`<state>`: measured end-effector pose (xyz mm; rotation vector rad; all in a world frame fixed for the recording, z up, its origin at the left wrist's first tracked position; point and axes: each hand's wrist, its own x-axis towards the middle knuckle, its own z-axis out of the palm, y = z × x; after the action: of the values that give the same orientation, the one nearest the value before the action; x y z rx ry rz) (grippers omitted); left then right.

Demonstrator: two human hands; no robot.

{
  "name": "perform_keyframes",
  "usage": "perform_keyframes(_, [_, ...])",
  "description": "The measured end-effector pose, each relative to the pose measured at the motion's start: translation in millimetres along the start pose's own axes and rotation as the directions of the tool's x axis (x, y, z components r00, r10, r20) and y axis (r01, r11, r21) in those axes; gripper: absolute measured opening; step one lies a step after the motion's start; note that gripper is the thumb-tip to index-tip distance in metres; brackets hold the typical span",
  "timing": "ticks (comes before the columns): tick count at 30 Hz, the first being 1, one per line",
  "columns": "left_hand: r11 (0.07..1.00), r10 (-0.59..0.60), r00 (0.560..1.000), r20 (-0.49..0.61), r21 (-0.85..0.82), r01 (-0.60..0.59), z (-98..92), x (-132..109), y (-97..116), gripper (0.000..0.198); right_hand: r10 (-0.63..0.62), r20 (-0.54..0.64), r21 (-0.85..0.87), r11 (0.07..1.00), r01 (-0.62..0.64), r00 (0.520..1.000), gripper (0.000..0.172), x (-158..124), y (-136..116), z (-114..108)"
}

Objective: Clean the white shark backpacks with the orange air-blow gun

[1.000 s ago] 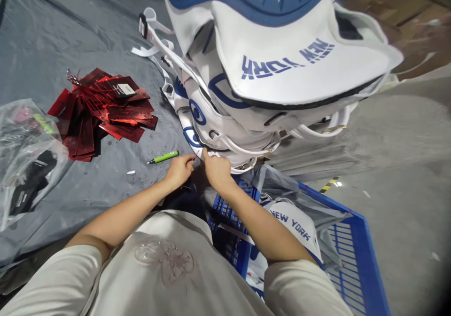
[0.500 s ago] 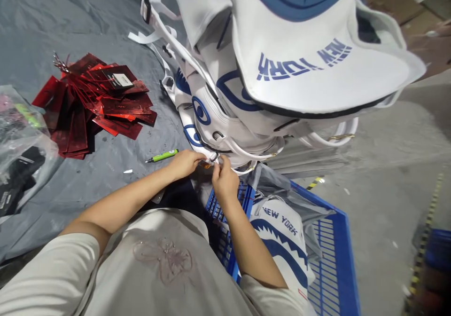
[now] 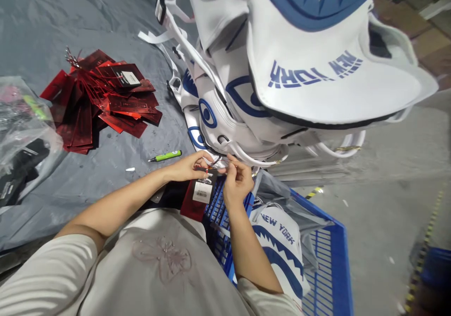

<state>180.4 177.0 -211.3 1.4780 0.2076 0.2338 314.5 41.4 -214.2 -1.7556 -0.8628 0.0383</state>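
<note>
A stack of white and blue bags (image 3: 282, 85) printed "NEW YORK" stands in front of me. My left hand (image 3: 192, 165) and my right hand (image 3: 237, 182) are pinched together at a white strap low on the bottom bag. A dark red hang tag (image 3: 197, 194) with a barcode label dangles on a thin string just below my left fingers. Both hands are closed around the string and strap area.
A pile of red hang tags (image 3: 100, 102) lies on the grey sheet (image 3: 52, 19) to the left. A green pen (image 3: 165, 156) lies near my left hand. A clear plastic bag (image 3: 21, 137) is far left. A blue crate (image 3: 327, 259) holds another bag at lower right.
My right hand has shifted slightly right and up along the strap. The red hang tag now hangs in view below my left hand. The view has drifted a little.
</note>
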Motion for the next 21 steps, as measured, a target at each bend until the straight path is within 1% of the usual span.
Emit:
perform_keyframes(1, [1.0,0.019,0.999,-0.04,-0.007,-0.02,3.0,0.2,-1.4,0.042,0.009,-0.001,0.071,0.997,-0.009,1.0,0.024,1.4,0.2,4.0])
perform_keyframes(3, [0.999,0.039,0.984,-0.175,0.021,-0.036,9.5,0.9,-6.6,0.034,0.014,0.025,0.138,0.99,-0.018,1.0,0.023,6.0,1.3,7.9])
perform_keyframes(4, [0.998,0.044,0.964,-0.261,0.052,-0.031,12.7,1.2,-10.2,0.027,0.004,0.046,0.141,0.99,-0.011,0.999,0.022,9.0,2.1,7.7])
perform_keyframes(6, [0.989,0.073,0.908,-0.413,0.148,-0.012,18.0,1.7,-17.7,0.014,-0.045,0.116,0.105,0.994,0.032,0.992,0.023,15.4,3.3,3.8])
perform_keyframes(7, [0.975,0.114,0.887,-0.448,0.223,-0.012,19.8,2.0,-20.8,0.011,-0.075,0.169,0.079,0.995,0.063,0.983,0.023,18.7,3.3,0.7])
perform_keyframes(8, [0.949,0.175,0.877,-0.448,0.314,-0.029,20.9,2.5,-23.2,0.013,-0.1,0.235,0.053,0.995,0.089,0.967,0.024,21.7,3.0,-2.9])
perform_keyframes(9, [0.911,0.248,0.872,-0.422,0.409,-0.061,21.4,3.1,-24.6,0.016,-0.113,0.305,0.034,0.994,0.108,0.946,0.025,24.6,2.3,-6.7])
perform_keyframes(11, [0.799,0.387,0.861,-0.33,0.586,-0.134,21.5,5.0,-24.2,0.021,-0.111,0.423,0.036,0.994,0.105,0.9,0.026,29.5,0.3,-14.4])
perform_keyframes(13, [0.679,0.47,0.847,-0.249,0.715,-0.166,22.8,7.0,-20.1,0.02,-0.073,0.497,0.077,0.996,0.04,0.865,0.026,33.5,-1.1,-21.3])
perform_keyframes(14, [0.633,0.481,0.849,-0.22,0.757,-0.163,24.5,7.9,-17.2,0.02,-0.04,0.524,0.09,0.996,-0.009,0.851,0.026,35.1,-1.4,-24.1])
perform_keyframes(16, [0.592,0.454,0.875,-0.171,0.792,-0.153,30.0,9.1,-11.4,0.02,0.051,0.555,0.086,0.989,-0.118,0.831,0.026,37.6,-1.0,-27.4])
perform_keyframes(18, [0.6,0.387,0.917,-0.1,0.782,-0.168,36.0,10.0,-7.7,0.025,0.132,0.547,0.064,0.978,-0.199,0.826,0.027,39.2,0.2,-27.6])
perform_keyframes(19, [0.609,0.355,0.933,-0.054,0.771,-0.187,37.9,10.7,-7.3,0.027,0.145,0.53,0.059,0.977,-0.207,0.835,0.026,39.7,0.7,-26.9])
perform_keyframes(21, [0.619,0.318,0.948,0.011,0.755,-0.216,38.0,12.7,-9.2,0.027,0.109,0.502,0.044,0.988,-0.151,0.858,0.021,40.5,1.6,-25.1])
